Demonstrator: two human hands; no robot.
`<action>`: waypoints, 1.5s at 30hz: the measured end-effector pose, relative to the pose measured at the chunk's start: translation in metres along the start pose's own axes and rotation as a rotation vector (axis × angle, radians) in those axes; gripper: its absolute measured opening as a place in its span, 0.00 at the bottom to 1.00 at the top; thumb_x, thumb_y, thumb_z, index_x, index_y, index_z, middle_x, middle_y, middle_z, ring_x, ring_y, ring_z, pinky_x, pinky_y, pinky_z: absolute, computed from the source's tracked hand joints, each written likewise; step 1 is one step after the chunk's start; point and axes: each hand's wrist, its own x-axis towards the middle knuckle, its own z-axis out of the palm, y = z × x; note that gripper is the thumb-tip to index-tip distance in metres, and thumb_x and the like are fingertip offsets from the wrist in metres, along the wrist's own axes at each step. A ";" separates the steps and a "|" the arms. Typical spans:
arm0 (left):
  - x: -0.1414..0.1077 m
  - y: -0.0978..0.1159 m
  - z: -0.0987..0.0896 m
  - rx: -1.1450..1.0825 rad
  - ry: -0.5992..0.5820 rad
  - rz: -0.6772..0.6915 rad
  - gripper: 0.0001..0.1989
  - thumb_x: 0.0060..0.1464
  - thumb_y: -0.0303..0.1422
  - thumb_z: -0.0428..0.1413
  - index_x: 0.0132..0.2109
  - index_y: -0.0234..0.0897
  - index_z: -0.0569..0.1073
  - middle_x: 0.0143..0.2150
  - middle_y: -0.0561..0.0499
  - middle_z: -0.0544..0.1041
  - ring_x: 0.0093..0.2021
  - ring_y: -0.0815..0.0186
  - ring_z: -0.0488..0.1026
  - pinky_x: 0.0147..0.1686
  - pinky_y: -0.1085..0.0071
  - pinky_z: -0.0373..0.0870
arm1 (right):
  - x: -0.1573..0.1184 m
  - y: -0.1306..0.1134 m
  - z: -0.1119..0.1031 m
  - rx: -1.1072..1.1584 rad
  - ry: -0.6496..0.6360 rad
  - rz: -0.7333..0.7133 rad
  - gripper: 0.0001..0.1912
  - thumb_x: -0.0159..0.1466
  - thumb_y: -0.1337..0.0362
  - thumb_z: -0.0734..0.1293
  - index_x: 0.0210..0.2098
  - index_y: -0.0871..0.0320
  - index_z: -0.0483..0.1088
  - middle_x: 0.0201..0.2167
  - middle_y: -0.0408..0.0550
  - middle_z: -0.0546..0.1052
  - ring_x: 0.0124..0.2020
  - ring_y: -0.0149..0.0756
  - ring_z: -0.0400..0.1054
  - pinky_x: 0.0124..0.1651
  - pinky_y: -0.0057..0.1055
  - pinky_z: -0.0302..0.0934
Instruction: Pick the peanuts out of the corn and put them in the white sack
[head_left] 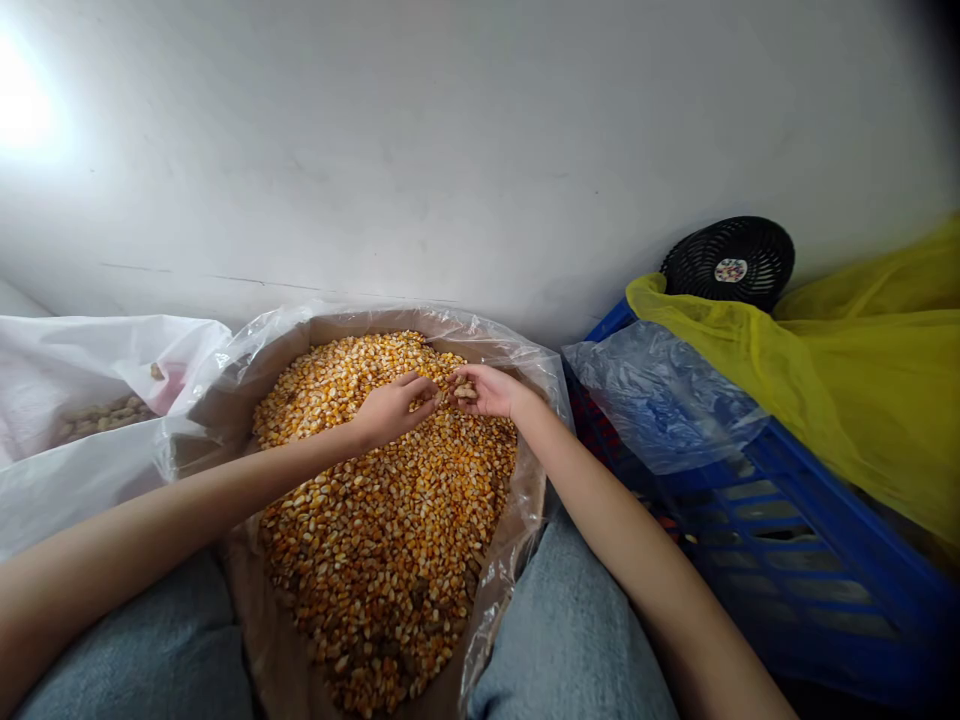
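Yellow corn kernels fill a bag with a clear plastic liner between my knees. Above the kernels, my right hand has its fingers curled round a few unshelled peanuts. My left hand is beside it, just to the left, with its fingers bent inward toward the thumb. Whatever may be between those fingertips is too small to make out. A narrow gap separates the two hands.
To the left, a white bag holds more peanuts. On the right stands a blue plastic crate with a clear plastic bag, yellow mesh cloth and a black fan. A pale wall rises behind.
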 end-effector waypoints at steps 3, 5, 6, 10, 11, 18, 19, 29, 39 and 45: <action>0.002 0.006 -0.006 -0.051 0.043 0.015 0.14 0.54 0.41 0.40 0.42 0.41 0.65 0.38 0.52 0.67 0.31 0.71 0.67 0.30 0.75 0.63 | 0.000 0.003 0.005 -0.057 -0.109 0.041 0.07 0.59 0.65 0.56 0.29 0.61 0.63 0.20 0.45 0.70 0.22 0.28 0.66 0.24 0.24 0.63; 0.002 0.010 -0.006 -0.035 0.037 0.054 0.15 0.54 0.41 0.41 0.42 0.41 0.65 0.37 0.52 0.67 0.32 0.71 0.67 0.30 0.75 0.63 | -0.002 0.004 0.009 -0.083 -0.185 0.047 0.09 0.60 0.62 0.56 0.30 0.60 0.63 0.20 0.43 0.70 0.21 0.28 0.66 0.23 0.24 0.63; 0.002 0.012 -0.006 -0.015 0.032 0.070 0.15 0.54 0.41 0.40 0.43 0.41 0.65 0.37 0.52 0.67 0.32 0.70 0.67 0.31 0.74 0.63 | -0.003 0.004 0.011 -0.100 -0.221 0.053 0.11 0.61 0.60 0.55 0.31 0.60 0.63 0.20 0.43 0.70 0.21 0.28 0.66 0.22 0.24 0.63; 0.001 0.015 -0.002 0.053 0.018 0.083 0.16 0.55 0.40 0.40 0.48 0.43 0.63 0.38 0.51 0.67 0.35 0.68 0.67 0.32 0.72 0.64 | -0.001 0.005 0.011 -0.187 -0.329 0.123 0.18 0.61 0.52 0.52 0.31 0.60 0.64 0.20 0.44 0.70 0.22 0.29 0.67 0.17 0.21 0.59; 0.001 0.015 -0.001 0.056 0.016 0.077 0.16 0.55 0.40 0.40 0.49 0.44 0.62 0.39 0.51 0.66 0.35 0.68 0.68 0.33 0.72 0.65 | 0.000 0.006 0.011 -0.199 -0.334 0.128 0.19 0.60 0.52 0.52 0.31 0.59 0.64 0.20 0.44 0.70 0.22 0.29 0.67 0.16 0.20 0.59; -0.001 0.011 0.003 0.089 0.002 0.099 0.17 0.55 0.37 0.41 0.51 0.41 0.58 0.47 0.50 0.65 0.41 0.66 0.67 0.37 0.70 0.66 | 0.007 0.009 0.010 -0.202 -0.238 0.073 0.12 0.58 0.54 0.59 0.31 0.58 0.64 0.18 0.40 0.68 0.17 0.25 0.62 0.12 0.16 0.53; -0.001 0.011 0.005 0.100 0.008 0.106 0.17 0.55 0.36 0.41 0.51 0.41 0.58 0.48 0.49 0.65 0.41 0.66 0.67 0.38 0.69 0.66 | 0.007 0.008 0.010 -0.191 -0.230 0.069 0.12 0.58 0.55 0.59 0.31 0.58 0.64 0.17 0.40 0.68 0.16 0.24 0.62 0.11 0.16 0.52; -0.004 0.011 0.005 0.105 0.079 0.161 0.21 0.53 0.33 0.42 0.55 0.41 0.54 0.54 0.45 0.56 0.45 0.64 0.65 0.40 0.65 0.66 | 0.006 0.005 0.008 -0.012 -0.165 -0.022 0.05 0.58 0.63 0.61 0.32 0.58 0.65 0.16 0.37 0.65 0.16 0.21 0.61 0.12 0.14 0.50; -0.052 0.067 0.044 0.086 -0.192 0.943 0.10 0.52 0.28 0.44 0.34 0.36 0.71 0.35 0.47 0.72 0.37 0.66 0.66 0.37 0.68 0.62 | -0.002 -0.004 0.007 0.169 0.001 -0.189 0.07 0.60 0.65 0.56 0.30 0.61 0.64 0.15 0.39 0.65 0.16 0.21 0.60 0.12 0.14 0.51; -0.127 0.098 0.107 0.058 -0.354 1.031 0.06 0.41 0.30 0.52 0.29 0.40 0.74 0.36 0.48 0.74 0.41 0.63 0.67 0.44 0.67 0.63 | -0.005 -0.004 0.011 0.150 0.049 -0.227 0.07 0.60 0.66 0.56 0.28 0.61 0.64 0.14 0.39 0.65 0.15 0.21 0.60 0.13 0.15 0.51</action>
